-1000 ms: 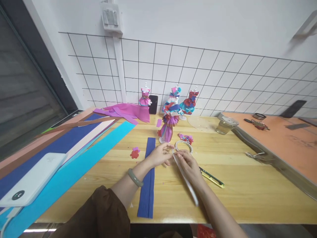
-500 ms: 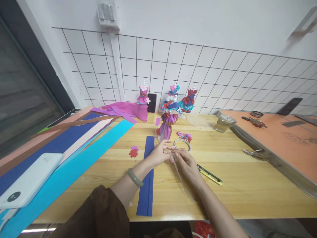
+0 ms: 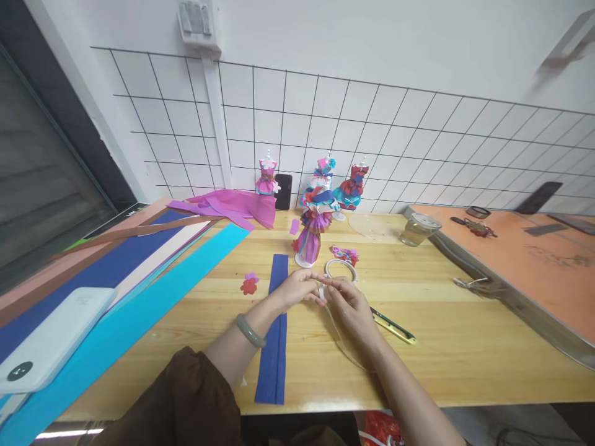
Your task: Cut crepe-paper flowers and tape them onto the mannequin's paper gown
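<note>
Near the middle of the table, my left hand (image 3: 300,289) and my right hand (image 3: 346,300) meet at the fingertips. Both pinch a thin, pale strip (image 3: 338,334), whose tail curves down below my right hand toward the table's front edge. A small white piece shows by my left fingertips. Under my left wrist lies a dark blue crepe strip (image 3: 272,359). Just behind my hands are a roll of white tape (image 3: 341,270) and a paper-dressed doll form (image 3: 316,223). A yellow and black cutter (image 3: 393,325) lies right of my right hand.
Coloured paper strips (image 3: 162,285) and a white power bank (image 3: 58,337) cover the left side. Two red and purple paper flowers (image 3: 249,284) lie left of the blue strip. More dressed forms (image 3: 266,176), a phone (image 3: 283,192) and a cup (image 3: 419,229) stand behind.
My left fingers have drawn in closer, with the white piece now showing between my hands. The pale strip's tail hangs in a wider curve. The whole view has shifted slightly.
</note>
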`<action>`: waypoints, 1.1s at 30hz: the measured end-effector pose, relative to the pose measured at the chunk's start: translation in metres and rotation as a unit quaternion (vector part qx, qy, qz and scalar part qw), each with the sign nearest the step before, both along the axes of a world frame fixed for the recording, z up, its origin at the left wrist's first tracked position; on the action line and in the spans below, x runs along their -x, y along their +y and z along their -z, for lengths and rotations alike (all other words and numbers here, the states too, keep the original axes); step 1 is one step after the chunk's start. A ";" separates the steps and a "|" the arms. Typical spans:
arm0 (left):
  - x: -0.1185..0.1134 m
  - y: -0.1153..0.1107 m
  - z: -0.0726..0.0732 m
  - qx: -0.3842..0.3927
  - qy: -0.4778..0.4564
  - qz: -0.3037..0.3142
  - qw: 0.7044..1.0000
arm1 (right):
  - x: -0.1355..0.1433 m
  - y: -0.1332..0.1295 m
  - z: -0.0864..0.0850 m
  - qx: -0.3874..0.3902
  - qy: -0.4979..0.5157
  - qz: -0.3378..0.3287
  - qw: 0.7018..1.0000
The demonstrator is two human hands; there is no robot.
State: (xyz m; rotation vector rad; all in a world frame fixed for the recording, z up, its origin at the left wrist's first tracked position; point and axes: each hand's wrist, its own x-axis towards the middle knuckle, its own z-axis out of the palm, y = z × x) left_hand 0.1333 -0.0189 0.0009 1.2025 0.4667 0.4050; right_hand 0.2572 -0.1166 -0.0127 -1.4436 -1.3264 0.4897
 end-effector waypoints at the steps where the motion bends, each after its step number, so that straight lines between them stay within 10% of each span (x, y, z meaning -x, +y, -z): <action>1: 0.001 0.000 0.000 0.008 -0.003 -0.006 1.000 | 0.001 -0.001 -0.002 0.003 -0.007 -0.002 1.000; 24: 0.001 0.001 -0.001 0.053 -0.047 -0.037 0.997 | -0.009 -0.002 0.004 -0.020 -0.166 0.077 0.983; 33: 0.000 0.000 -0.001 -0.014 -0.015 -0.046 0.999 | -0.041 -0.066 -0.006 0.126 -0.491 0.125 0.853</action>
